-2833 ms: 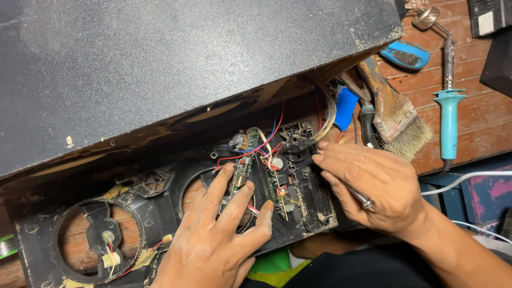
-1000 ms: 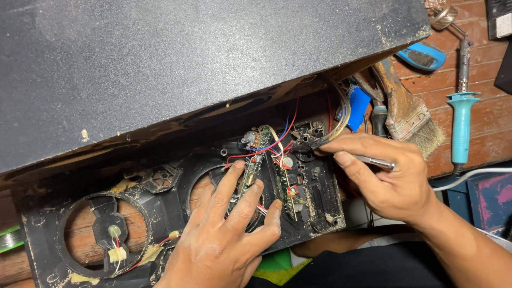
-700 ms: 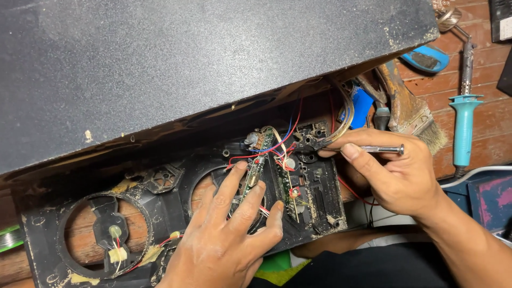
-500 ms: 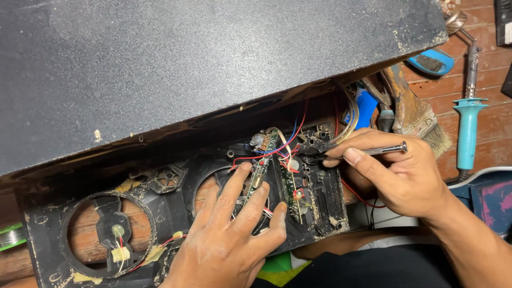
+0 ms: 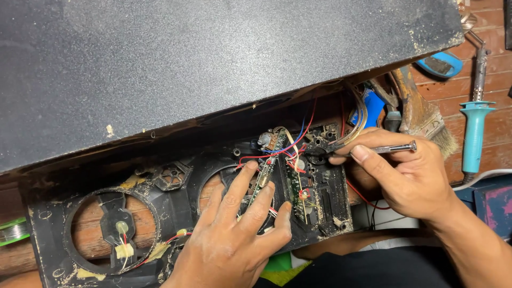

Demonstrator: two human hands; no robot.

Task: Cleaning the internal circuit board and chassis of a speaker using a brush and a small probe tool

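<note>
The right hand (image 5: 410, 176) pinches a thin metal screwdriver (image 5: 392, 149) between thumb and forefinger, the other fingers curled loosely under it. The tool lies almost level: its long axis runs left to right across the picture, the butt end pointing right and the tip pointing left into the dusty circuit board (image 5: 306, 181). The tip itself is hard to make out against the dark parts.

The left hand (image 5: 234, 240) is open and flat, fingers spread, pressing on the black plastic panel (image 5: 176, 213) and on the edge of the board. It grips nothing — it only holds the panel steady on the bench (image 5: 493, 69).

The screwdriver looks light, stiff and smooth, so it may roll in the fingers; a hold near the middle of the shaft, as now, seems good for fine control. The board probably handles as fragile. Its thin red wires (image 5: 298, 136) and small parts would tear or bend easily, so the panel is better taken by its thick plastic frame than by the board. The panel is long and narrow — its long axis goes from lower left to upper right, under the big black cabinet (image 5: 213, 64).

Near the right hand lie a paintbrush (image 5: 424, 114) and a teal-handled soldering iron (image 5: 473, 133).
</note>
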